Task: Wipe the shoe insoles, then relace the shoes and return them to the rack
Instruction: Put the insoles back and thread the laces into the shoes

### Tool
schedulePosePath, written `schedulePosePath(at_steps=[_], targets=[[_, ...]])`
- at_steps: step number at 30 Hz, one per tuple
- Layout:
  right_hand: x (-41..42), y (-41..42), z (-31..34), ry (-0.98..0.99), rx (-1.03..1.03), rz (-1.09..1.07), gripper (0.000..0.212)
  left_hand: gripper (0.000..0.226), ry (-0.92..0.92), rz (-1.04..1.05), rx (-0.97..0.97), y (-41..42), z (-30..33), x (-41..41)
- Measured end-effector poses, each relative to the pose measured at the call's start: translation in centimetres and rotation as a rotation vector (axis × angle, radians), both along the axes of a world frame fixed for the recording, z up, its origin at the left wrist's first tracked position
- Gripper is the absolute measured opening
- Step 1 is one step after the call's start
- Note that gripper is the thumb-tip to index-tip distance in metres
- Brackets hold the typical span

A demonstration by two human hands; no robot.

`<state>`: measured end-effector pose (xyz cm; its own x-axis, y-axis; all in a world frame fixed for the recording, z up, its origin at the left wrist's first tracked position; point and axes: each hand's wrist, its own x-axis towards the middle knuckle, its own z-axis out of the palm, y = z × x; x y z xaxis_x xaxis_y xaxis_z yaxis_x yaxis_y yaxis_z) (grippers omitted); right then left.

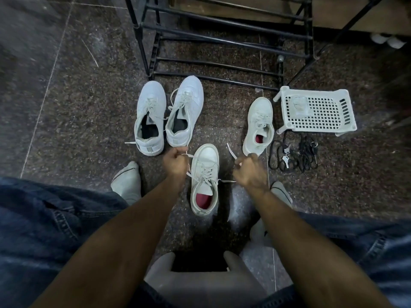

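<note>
My left hand (175,160) and right hand (249,167) each pinch one end of the lace (231,151), fingers curled tight. I pull out to both sides so the near shoe (204,174) gets snug, I think.

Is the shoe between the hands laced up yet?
Laced but untied: the shoe shows crossed laces, and each hand, left and right, grips a loose end.

The dark speckled stone floor (89,107) looks polished, with a dull sheen. The black metal tube rack (218,41) is smooth and matt. The white perforated plastic stand (315,110) is smooth. The white lace-up sneaker with a red insole (205,161) looks like smooth matt leather, with flat woven cloth laces. Blue denim trousers (44,218) look coarse.
</note>
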<state>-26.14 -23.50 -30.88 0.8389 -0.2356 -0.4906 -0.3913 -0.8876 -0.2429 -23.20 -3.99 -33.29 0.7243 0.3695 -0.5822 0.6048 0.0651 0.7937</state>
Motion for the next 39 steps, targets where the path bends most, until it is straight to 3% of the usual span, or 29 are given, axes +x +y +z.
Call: schedulePosePath(at_steps=[3,5,9,15,17,21,25,30,35,37,39], targets=[[-2.4,1.5,-1.2,0.017,0.214,0.066,0.023,0.026,0.03,-0.078,0.251,1.0,-0.8,-0.5],[-3.1,2.5,-1.6,0.088,0.371,0.043,0.029,0.025,0.033,0.033,0.352,1.4,-1.0,-1.1],[-3.8,3.5,-2.4,0.114,0.314,0.099,0.04,0.023,-0.055,0.167,0.438,1.4,-0.8,-1.9],[-3.2,3.7,-2.4,0.071,0.279,0.141,0.03,0.024,-0.077,0.274,0.534,1.4,0.2,-1.9],[-2.8,3.7,-2.1,0.072,0.251,0.174,0.026,0.026,0.014,0.147,0.572,1.5,0.0,-1.8],[-2.7,4.0,-2.0,0.072,0.243,0.177,0.023,0.029,0.223,-0.55,0.836,2.2,-1.0,-2.6],[-3.0,4.1,-2.1,0.09,0.267,0.143,0.017,0.048,0.047,-0.962,0.729,1.8,-1.8,-2.3],[-2.8,4.0,-2.1,0.104,0.234,0.165,0.015,0.045,0.086,-1.106,0.657,-1.2,-2.5,-0.8],[-2.8,4.0,-2.2,0.107,0.235,0.161,0.018,0.026,0.028,-1.228,0.997,-2.3,-1.8,-0.3],[-2.9,4.0,-2.3,0.1,0.234,0.141,0.021,0.018,-0.046,-1.15,0.813,-2.2,-2.1,-0.2],[-3.1,4.1,-2.3,0.095,0.243,0.127,0.025,0.028,-0.086,-0.945,0.418,-1.7,-2.7,0.1]])
